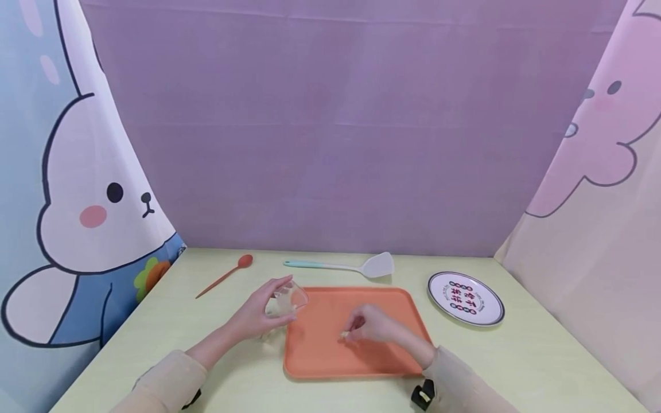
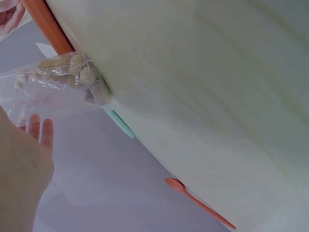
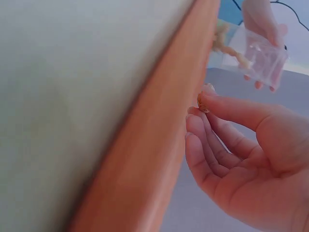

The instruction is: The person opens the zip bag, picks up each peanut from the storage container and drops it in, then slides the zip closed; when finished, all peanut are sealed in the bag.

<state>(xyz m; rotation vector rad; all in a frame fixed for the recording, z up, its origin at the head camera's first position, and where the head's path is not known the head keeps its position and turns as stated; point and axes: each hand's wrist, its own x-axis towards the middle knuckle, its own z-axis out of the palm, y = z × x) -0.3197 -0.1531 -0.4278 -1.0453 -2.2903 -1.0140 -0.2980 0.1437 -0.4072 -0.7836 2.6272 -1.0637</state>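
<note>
My left hand [image 1: 255, 310] grips a clear plastic bag [image 1: 281, 301], fingers and thumb around its upper part, by the tray's left edge. Several tan, knobbly peanuts in their shells [image 2: 88, 74] lie bunched in the bag's far end in the left wrist view. Over the orange tray [image 1: 320, 364], my right hand [image 1: 376, 326] pinches one small tan peanut [image 3: 203, 102] between thumb and fingertips. The peanut is partly hidden by the fingers, which stay close above the tray's middle.
Behind the tray lies a spatula [image 1: 377, 265] with a mint handle. A red spoon [image 1: 245, 261] rests at the back left. To the right of the tray is a white plate [image 1: 441, 287] with a dark rim and red lettering. Printed curtains surround the table.
</note>
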